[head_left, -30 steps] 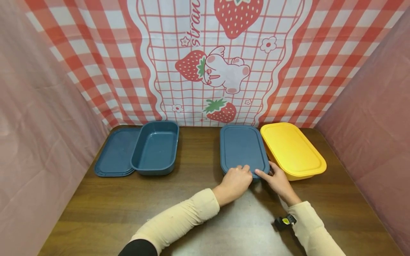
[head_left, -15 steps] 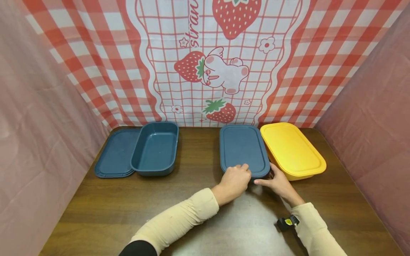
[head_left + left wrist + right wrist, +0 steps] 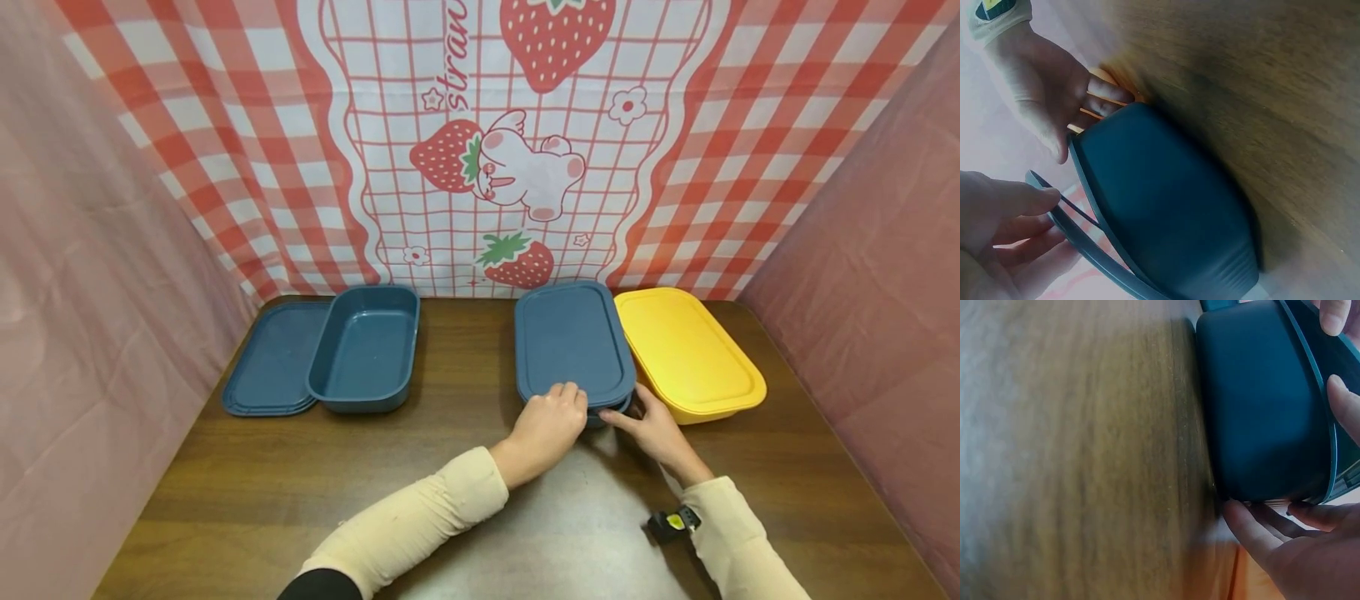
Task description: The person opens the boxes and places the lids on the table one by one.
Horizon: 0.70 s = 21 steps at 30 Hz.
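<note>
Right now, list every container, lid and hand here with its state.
Middle blue box: near lid edge lifted.
Its lid: pinched by left hand.
Right hand: steadying the box's side.
Yellow box: lidded.
Left blue box: open.
Loose lid: flat on table.

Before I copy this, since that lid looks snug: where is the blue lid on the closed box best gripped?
At its near short edge, from the front. The lid has lifted off the box there, leaving a gap for fingers.
</note>
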Available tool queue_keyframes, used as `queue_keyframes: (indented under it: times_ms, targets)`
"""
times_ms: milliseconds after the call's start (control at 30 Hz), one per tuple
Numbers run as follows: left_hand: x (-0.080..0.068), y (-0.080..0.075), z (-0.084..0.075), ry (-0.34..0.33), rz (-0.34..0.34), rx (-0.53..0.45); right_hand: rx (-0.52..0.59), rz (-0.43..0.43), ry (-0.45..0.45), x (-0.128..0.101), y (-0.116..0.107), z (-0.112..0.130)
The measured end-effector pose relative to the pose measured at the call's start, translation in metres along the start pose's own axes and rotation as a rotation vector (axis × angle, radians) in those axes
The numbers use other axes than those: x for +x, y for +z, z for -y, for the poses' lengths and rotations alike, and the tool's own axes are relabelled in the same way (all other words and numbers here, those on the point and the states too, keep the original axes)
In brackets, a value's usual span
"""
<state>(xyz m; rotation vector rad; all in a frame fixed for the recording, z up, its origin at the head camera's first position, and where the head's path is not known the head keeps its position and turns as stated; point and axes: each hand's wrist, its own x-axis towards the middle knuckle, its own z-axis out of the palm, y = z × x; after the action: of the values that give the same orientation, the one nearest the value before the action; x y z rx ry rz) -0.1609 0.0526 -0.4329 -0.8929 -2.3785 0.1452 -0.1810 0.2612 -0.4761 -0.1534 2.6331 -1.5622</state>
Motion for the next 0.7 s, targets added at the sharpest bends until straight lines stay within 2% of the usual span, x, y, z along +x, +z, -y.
queue_keyframes:
  times_ms: [333,533,700]
  targets:
    - [-0.0017,0.0034,0.0025,0.002,-0.04,-0.001,-0.006,0.0,0.044,-0.0008,-0.0001,0.0058]
    - [-0.0023,0.0012,0.0045,-0.043,-0.054,-0.032,0.009,0.011,0.101,-0.0011,-0.0003,0.0079]
    - [-0.0038,0.0008,0.0063,-0.083,-0.084,-0.071,0.02,0.006,0.108,-0.0012,-0.0007,0.0065]
